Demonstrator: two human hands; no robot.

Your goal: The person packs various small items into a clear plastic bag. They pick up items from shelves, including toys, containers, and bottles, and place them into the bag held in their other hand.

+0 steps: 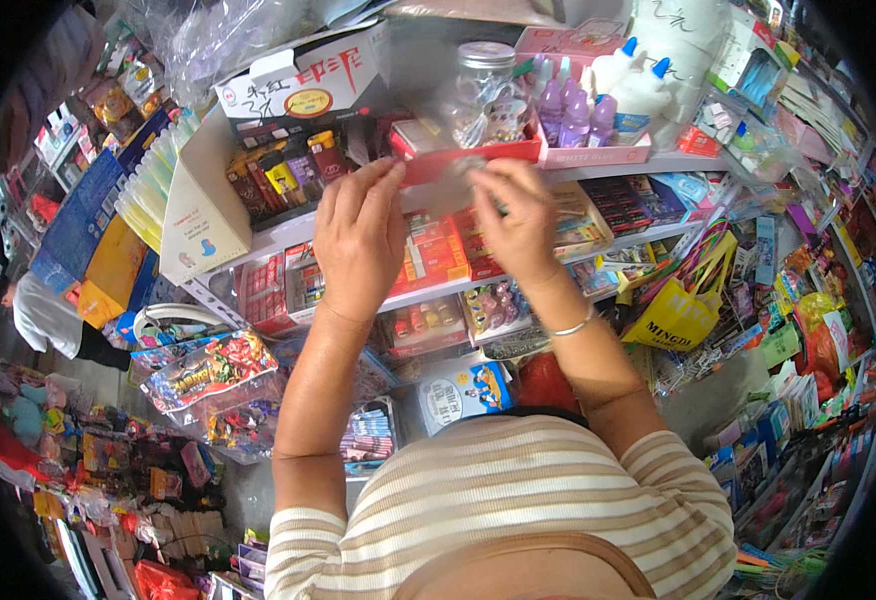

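Note:
Both hands are raised over the front edge of a crowded shop shelf. My left hand (361, 232) has its fingers close together at the left end of a red box edge (438, 166); whether it grips anything is hidden. My right hand (516, 217) has thumb and fingers bent together around something small, clear and blurred (468, 166). Behind them stands a clear jar with a silver lid (486, 94), holding small items. Left of my left hand are lighters (295, 172) in a box. Purple bottles (574, 120) stand in a pink box to the right.
A white carton (205, 202) stands at the shelf's left, beside pale yellow sticks (145, 187). Small red boxes (430, 255) fill the tier below. A yellow bag (682, 311) hangs at right. Packaged toys (212, 375) hang at lower left. Part of another person (47, 315) shows at far left.

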